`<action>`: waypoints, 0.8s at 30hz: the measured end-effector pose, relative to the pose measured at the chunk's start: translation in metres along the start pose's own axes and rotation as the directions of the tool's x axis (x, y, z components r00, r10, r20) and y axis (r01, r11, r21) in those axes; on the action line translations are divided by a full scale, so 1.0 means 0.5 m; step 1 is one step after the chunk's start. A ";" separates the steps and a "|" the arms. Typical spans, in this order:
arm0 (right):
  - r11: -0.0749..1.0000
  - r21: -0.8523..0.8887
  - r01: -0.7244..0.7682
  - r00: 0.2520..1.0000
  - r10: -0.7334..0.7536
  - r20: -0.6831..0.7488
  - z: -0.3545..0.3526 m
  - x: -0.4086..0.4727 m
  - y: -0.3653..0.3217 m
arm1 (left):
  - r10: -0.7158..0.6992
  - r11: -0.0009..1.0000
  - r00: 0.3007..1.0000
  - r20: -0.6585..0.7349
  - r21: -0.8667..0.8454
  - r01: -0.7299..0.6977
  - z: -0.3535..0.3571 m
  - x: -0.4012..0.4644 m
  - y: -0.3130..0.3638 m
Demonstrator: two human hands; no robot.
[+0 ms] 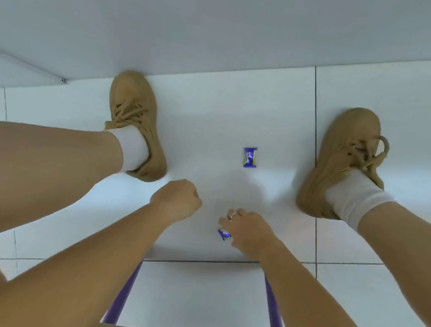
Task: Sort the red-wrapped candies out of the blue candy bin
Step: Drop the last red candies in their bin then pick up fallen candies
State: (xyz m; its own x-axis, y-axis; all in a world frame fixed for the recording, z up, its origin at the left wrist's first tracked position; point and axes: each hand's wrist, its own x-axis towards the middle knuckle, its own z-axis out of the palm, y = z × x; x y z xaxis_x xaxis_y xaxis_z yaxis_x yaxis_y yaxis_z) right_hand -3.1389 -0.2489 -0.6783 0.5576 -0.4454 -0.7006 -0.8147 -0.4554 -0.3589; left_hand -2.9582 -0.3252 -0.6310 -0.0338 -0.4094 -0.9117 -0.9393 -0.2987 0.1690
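Note:
I look down at a white tiled floor between my feet. A blue-wrapped candy (250,157) lies on the floor ahead of my hands. My right hand (247,233), with a ring on one finger, pinches a second blue-wrapped candy (224,234) just above the floor. My left hand (176,201) hangs to the left of it with its fingers curled into a fist, and nothing shows inside it. No red-wrapped candy and no bin are in view.
My two tan shoes (135,124) (345,162) with white socks stand either side of the candies. A white table edge (174,28) runs across the top. Purple chair legs (272,321) frame the floor beneath me.

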 end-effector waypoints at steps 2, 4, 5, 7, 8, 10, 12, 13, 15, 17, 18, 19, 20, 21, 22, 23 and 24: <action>0.997 -0.063 0.035 0.999 -0.035 0.004 0.024 0.023 -0.006 | -0.004 0.999 1.000 -0.021 -0.041 0.004 -0.006 0.016 0.001; 1.000 -0.019 0.021 1.000 -0.021 0.000 0.041 0.039 -0.009 | 0.016 0.999 0.998 -0.067 -0.035 -0.018 -0.013 0.032 0.017; 1.000 0.027 -0.007 0.997 0.009 -0.070 0.051 0.045 -0.004 | 0.037 0.999 0.994 -0.098 0.000 -0.037 -0.015 0.040 0.033; 0.949 0.286 -0.137 0.972 0.184 -0.145 0.048 0.049 0.009 | 0.099 0.993 0.981 -0.167 0.086 -0.085 -0.015 0.057 0.073; 0.876 0.430 -0.219 0.928 0.323 -0.185 0.039 0.051 0.020 | 0.135 0.987 0.969 -0.207 0.115 -0.113 -0.013 0.067 0.094; 0.676 0.657 -0.333 0.752 0.611 -0.247 0.005 0.050 0.054 | 0.213 0.972 0.940 -0.266 0.158 -0.176 -0.007 0.100 0.132; 0.473 0.805 -0.357 0.585 0.786 -0.203 -0.027 0.044 0.097 | 0.274 0.955 0.919 -0.285 0.191 -0.226 -0.002 0.139 0.167; 0.395 0.851 -0.347 0.556 0.817 -0.152 -0.041 0.040 0.117 | 0.285 0.953 0.915 -0.287 0.192 -0.236 0.000 0.158 0.183; 0.322 0.891 -0.321 0.548 0.830 -0.103 -0.056 0.032 0.145 | 0.276 0.956 0.917 -0.286 0.177 -0.233 0.003 0.190 0.210; 0.240 0.936 -0.258 0.542 0.838 -0.065 -0.063 0.029 0.158 | 0.253 0.964 0.929 -0.270 0.148 -0.220 0.016 0.213 0.228; 0.161 0.964 -0.210 0.535 0.844 -0.025 -0.067 0.028 0.159 | 0.243 0.968 0.935 -0.259 0.129 -0.216 0.026 0.220 0.232; 0.069 0.984 -0.162 0.530 0.848 0.028 -0.071 0.029 0.160 | 0.229 0.972 0.940 -0.252 0.109 -0.208 0.035 0.225 0.237; -0.008 0.993 -0.118 0.525 0.848 0.069 -0.076 0.030 0.159 | 0.211 0.977 0.945 -0.249 0.075 -0.199 0.041 0.228 0.238; -0.059 0.995 -0.082 0.523 0.847 0.094 -0.081 0.030 0.157 | 0.186 0.982 0.951 -0.249 0.009 -0.190 0.044 0.227 0.239; -0.099 0.994 -0.049 0.524 0.845 0.110 -0.086 0.029 0.156 | 0.153 0.979 0.957 -0.248 -0.096 -0.181 0.042 0.223 0.240; -0.132 0.991 -0.014 0.518 0.847 0.120 -0.095 0.028 0.155 | 0.121 0.957 0.961 -0.250 -0.228 -0.179 0.035 0.213 0.242; -0.164 0.986 0.032 0.508 0.852 0.125 -0.108 0.025 0.154 | 0.088 0.911 0.961 -0.261 -0.369 -0.184 0.023 0.197 0.246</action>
State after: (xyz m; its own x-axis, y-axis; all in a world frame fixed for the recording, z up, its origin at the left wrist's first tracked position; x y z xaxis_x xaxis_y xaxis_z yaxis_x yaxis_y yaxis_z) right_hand -3.1860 -0.3311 -0.6816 -0.4310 -0.5180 -0.7389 -0.0060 0.8205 -0.5717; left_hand -3.0810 -0.3924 -0.7044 -0.0263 -0.6447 -0.7640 -0.7233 -0.5152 0.4597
